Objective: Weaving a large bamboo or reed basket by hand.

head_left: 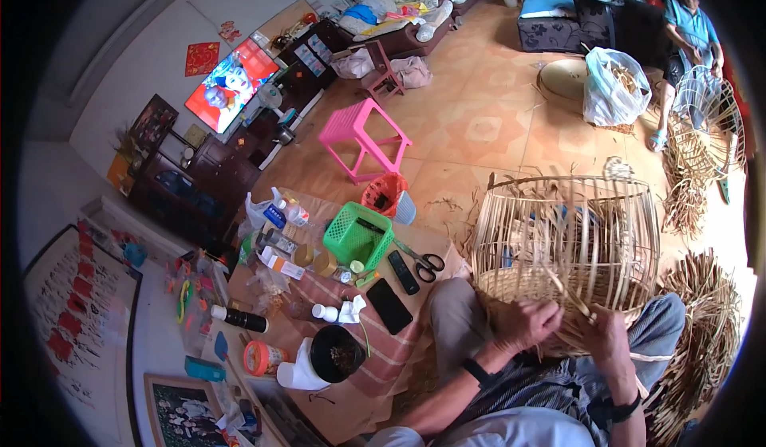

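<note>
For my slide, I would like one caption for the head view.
The left hand and right hand work at a partly woven basket, with a pink stool beyond.

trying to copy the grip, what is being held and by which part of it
The right hand pinches a strip at the near side of the basket; the left hand is curled nearby, but its hold cannot be told.

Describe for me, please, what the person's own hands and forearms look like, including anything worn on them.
The left hand and right hand are both ungloved. A plain, dark left wristband and a similar dark right wristband circle the wrists. No sleeve covers the forearms near the wrists.
</note>
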### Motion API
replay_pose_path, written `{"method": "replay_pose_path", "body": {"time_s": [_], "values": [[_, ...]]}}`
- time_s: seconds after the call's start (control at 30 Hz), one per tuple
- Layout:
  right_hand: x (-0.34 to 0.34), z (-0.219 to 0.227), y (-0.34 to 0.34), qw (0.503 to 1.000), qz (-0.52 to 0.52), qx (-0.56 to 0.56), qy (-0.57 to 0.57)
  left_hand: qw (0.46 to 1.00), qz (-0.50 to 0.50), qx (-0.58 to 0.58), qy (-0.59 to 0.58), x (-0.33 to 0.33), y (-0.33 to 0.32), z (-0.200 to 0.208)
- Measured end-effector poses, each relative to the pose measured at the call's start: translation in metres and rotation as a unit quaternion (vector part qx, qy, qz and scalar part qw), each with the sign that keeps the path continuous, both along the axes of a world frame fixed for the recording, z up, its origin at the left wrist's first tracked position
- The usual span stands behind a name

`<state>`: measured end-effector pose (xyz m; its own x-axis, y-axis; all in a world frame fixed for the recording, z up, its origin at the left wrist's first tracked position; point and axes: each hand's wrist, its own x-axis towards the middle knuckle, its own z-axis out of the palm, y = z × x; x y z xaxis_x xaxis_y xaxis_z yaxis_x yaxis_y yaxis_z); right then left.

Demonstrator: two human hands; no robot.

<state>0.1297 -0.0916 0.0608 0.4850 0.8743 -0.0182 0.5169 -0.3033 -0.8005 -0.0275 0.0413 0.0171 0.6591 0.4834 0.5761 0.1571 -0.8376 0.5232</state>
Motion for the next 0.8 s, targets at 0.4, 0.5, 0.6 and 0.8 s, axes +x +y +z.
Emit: {"method": "replay_pose_path", "body": {"time_s": [0.4,0.5,0.6,0.8], "values": [[0.012,-0.021,-0.027,0.862,-0.013,0.105,0.496,0.992,0.027,-0.117,0.026,-0.028,0.027,0.036],[-0.001,-0.015,-0.023,0.982,0.043,-0.052,0.177,0.993,0.047,-0.107,0.0,-0.031,0.027,0.052],[-0.01,-0.009,-0.014,0.991,0.086,0.0,-0.1,0.996,0.024,-0.077,0.026,-0.029,0.017,0.061],[0.025,-0.006,-0.046,0.9,-0.021,0.081,0.428,0.99,-0.031,-0.086,0.105,-0.016,0.0,0.053]]}}
